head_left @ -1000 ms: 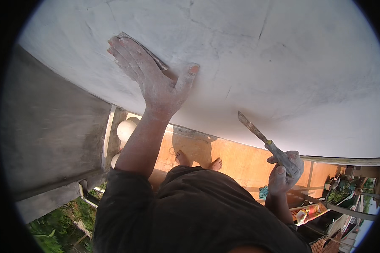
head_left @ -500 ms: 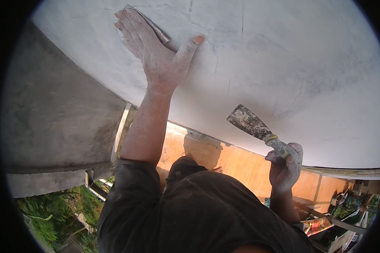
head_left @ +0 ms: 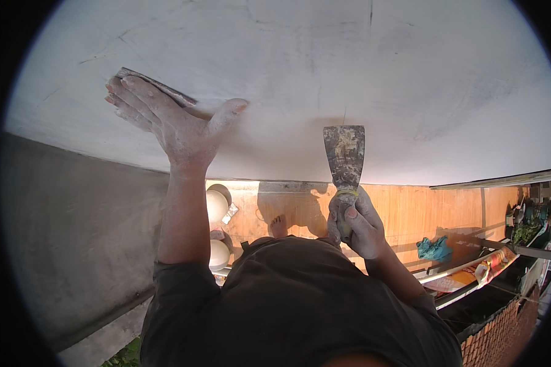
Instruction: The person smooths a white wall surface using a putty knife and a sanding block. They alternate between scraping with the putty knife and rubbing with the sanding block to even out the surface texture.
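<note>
My left hand point(head_left: 180, 131), coated in pale dust, lies flat against the whitish wall point(head_left: 275, 67) with its thumb spread. Under its fingers is a piece of sandpaper point(head_left: 159, 87); only a thin grey edge shows past the index finger, and the palm hides the remainder. My right hand point(head_left: 364, 227) is wrapped round the handle of a putty knife point(head_left: 345, 153). Its blade is crusted with dried filler and points up at the wall, below a thin dark line. I cannot tell whether the blade's tip touches the surface.
A grey wall point(head_left: 79, 226) meets the pale one at left. Below lies an orange-brown floor point(head_left: 398, 211) with my bare foot point(head_left: 278, 226) on it. Round pale containers point(head_left: 217, 206) stand by my left arm. A teal cloth point(head_left: 434, 248) and a railing point(head_left: 465, 272) are at right.
The view has turned, so the floor containers and cloth now show. The putty knife has swung from a leftward slant to upright. My left hand stays on the sandpaper, lower and further left in view.
</note>
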A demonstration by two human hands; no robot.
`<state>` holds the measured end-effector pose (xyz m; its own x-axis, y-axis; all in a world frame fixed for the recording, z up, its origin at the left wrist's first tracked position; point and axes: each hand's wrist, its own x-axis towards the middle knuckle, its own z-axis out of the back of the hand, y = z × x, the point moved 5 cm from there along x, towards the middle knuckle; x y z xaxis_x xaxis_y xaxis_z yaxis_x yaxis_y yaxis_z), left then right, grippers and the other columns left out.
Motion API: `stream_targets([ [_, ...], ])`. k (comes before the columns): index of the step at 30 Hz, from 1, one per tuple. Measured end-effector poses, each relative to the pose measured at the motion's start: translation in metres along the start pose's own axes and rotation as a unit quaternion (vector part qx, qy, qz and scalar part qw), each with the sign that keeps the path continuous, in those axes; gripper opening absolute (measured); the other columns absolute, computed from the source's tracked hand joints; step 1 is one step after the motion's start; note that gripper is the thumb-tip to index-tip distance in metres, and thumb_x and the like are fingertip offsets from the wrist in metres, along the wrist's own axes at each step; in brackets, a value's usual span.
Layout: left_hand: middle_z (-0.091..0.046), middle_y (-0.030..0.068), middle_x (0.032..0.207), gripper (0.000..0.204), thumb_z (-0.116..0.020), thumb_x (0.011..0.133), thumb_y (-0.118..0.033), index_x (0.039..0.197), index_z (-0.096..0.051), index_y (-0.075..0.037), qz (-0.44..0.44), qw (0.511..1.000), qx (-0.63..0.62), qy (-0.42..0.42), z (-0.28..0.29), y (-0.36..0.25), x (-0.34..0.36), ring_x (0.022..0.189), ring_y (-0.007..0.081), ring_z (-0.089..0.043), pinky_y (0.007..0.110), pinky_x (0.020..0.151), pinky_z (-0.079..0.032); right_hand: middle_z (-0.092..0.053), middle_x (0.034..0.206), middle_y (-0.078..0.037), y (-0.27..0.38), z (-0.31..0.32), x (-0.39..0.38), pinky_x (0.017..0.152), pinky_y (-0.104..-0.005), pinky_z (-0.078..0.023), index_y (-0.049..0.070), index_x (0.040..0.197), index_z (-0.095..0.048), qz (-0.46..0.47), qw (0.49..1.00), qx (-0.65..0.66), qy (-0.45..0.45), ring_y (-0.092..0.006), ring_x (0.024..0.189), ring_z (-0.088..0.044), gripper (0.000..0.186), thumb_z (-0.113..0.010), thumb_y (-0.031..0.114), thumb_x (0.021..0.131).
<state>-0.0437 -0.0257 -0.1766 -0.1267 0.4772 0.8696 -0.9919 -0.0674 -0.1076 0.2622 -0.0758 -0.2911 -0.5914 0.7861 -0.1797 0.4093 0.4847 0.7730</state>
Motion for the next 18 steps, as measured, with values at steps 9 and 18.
stream_targets([
  [9, 0.022, 0.0362, 0.162, 0.166, -0.071, 0.061, -0.091, 0.154, 0.024, 0.009, 0.009, 0.998, 0.015, 0.052, 0.011, 0.006, -0.008, 0.150, 0.0533, 0.023, 0.071, 0.117, 0.008, -0.060, 0.092, -0.010, -0.012, -0.024, 0.022, 0.053, -0.0268, -0.047, 0.004, 0.158, -0.024, 0.085, 0.996, 0.005, 0.003, -0.0139, 0.061, -0.056, 0.063, -0.050, 0.032, 0.108],
  [18, 0.019, 0.0376, 0.162, 0.157, -0.060, 0.068, -0.094, 0.155, 0.020, 0.009, -0.111, 0.993, 0.050, -0.003, 0.014, 0.004, -0.005, 0.149, 0.0546, 0.021, 0.075, 0.114, 0.007, -0.056, 0.081, -0.004, -0.018, -0.017, 0.043, 0.051, -0.0235, -0.042, 0.004, 0.155, -0.031, 0.087, 0.992, -0.086, -0.009, -0.0093, 0.056, -0.049, 0.061, -0.049, 0.039, 0.109],
])
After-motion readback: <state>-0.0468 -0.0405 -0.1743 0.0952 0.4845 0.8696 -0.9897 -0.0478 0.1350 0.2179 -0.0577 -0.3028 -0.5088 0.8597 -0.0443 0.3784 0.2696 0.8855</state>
